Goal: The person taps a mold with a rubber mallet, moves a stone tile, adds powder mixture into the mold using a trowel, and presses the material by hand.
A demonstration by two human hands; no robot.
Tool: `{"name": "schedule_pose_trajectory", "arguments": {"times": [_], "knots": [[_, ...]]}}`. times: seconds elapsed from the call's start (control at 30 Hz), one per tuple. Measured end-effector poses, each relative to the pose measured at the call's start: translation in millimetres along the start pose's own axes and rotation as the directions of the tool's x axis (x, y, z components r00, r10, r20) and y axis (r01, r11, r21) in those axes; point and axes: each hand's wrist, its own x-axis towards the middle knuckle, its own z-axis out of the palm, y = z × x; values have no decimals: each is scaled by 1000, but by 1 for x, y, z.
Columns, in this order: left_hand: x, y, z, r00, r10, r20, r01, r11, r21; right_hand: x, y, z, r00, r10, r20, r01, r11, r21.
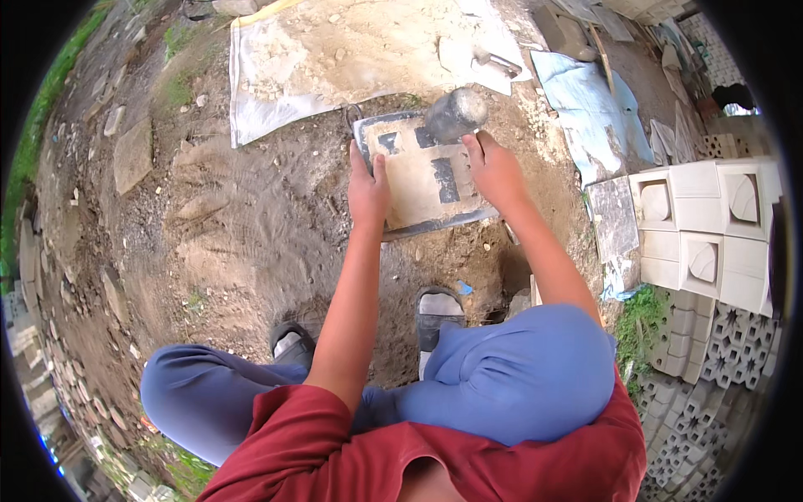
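Flat mould (411, 184) sits on bare soil (276, 234) ahead of the feet, dark rim, sandy face with dark cut-out-like patches. Left hand (369, 194) grips its left edge, thumb over the face, fingers along the outside. Right hand (502, 174) is at the right edge, fingertips just beside a dark cylindrical mallet head (452, 117) over the far right corner (handle hidden, can't tell what that grip closes on). Beyond: pale sheet (251, 120) carrying sandy material (360, 46) and a trowel (499, 63). Blue sheet (577, 92) to the right, then stacked pale blocks (701, 186). 2 dark sandals (429, 333) on the near side.
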Motion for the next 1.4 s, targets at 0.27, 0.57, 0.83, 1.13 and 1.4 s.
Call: {"name": "schedule_pose_trajectory", "arguments": {"times": [0.27, 0.57, 0.83, 1.13, 1.4], "knots": [[3, -6, -3, 1000, -18, -10, 18, 997, -77, 19, -45, -6, 988, -114, -104, 122, 990, 69], [2, -7, -7, 999, -23, -40, 19, 996, -84, 31, -70, 6, 998, -38, 53, 35, 998, 56], [4, -10, -2, 998, -50, -41, 46, 995, -93, 48, -80, 3, 995, -68, 72, 66, 997, 41], [3, 1, -4, 998, -39, -40, 35, 995, -98, 59, -68, 15, 963, -225, 147, 243, 962, -122], [0, 1, -4, 998, -30, -55, 25, 995, -97, 71, -42, 30, 904, -419, 82, 424, 904, -59]]}}
